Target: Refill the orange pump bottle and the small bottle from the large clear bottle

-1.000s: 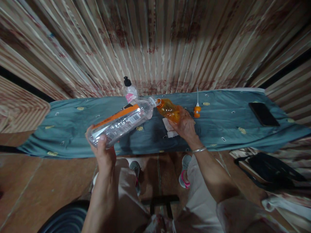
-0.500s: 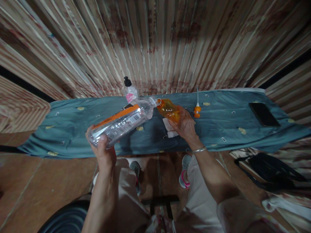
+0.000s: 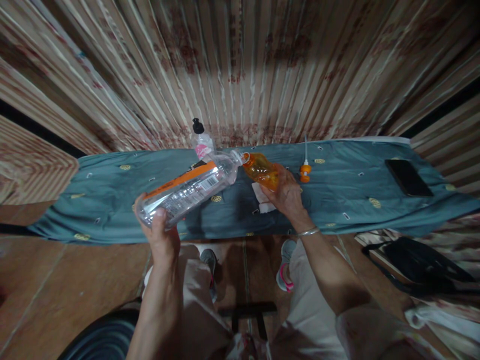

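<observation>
My left hand (image 3: pixel 162 235) is wrapped round the base of a large clear plastic bottle (image 3: pixel 183 192) with an orange label strip. That bottle is tilted, its neck pointing up and right. In my right hand (image 3: pixel 287 192) is a smaller orange bottle (image 3: pixel 259 169), also tilted, its mouth close against the clear bottle's mouth; whether they touch I cannot tell. An orange pump top (image 3: pixel 305 172) with a tube lies right of my right hand. A white folded tissue (image 3: pixel 263 198) lies under that hand. Behind the clear bottle stands another bottle with a black cap (image 3: pixel 203 142).
A teal patterned cloth (image 3: pixel 112 200) covers the narrow table. A black phone (image 3: pixel 408 178) lies at its right end. Pleated curtains (image 3: pixel 240 75) hang close behind. A black bag (image 3: pixel 420 262) is at lower right, and a dark round stool (image 3: pixel 103 337) at lower left.
Both bottles and both hands keep nearly the same positions. The whole view has shifted very slightly.
</observation>
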Demonstrator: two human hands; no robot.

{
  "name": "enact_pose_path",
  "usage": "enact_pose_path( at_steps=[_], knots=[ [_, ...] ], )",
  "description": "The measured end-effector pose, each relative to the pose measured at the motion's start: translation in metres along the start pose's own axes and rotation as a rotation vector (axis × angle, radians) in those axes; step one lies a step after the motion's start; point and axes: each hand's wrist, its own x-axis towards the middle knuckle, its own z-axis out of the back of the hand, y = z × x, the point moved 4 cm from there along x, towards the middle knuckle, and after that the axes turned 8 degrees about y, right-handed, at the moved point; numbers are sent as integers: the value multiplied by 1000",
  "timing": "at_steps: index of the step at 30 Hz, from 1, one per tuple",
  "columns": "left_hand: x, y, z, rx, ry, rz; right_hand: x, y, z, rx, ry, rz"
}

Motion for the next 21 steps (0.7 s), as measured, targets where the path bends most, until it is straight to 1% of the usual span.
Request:
enact_pose_path(
  at_steps=[8, 14, 18, 21],
  knots=[
    [0, 0, 1, -4, 8, -15, 0, 0, 0, 5, -1, -24],
    [-1, -1, 0, -24, -7, 11, 0, -1, 0, -12, 17, -18],
    [0, 1, 3, 24, -7, 3, 0, -4, -2, -7, 17, -9],
    [1, 2, 4, 66, 22, 8, -1, -5, -4, -8, 4, -8]
  ],
)
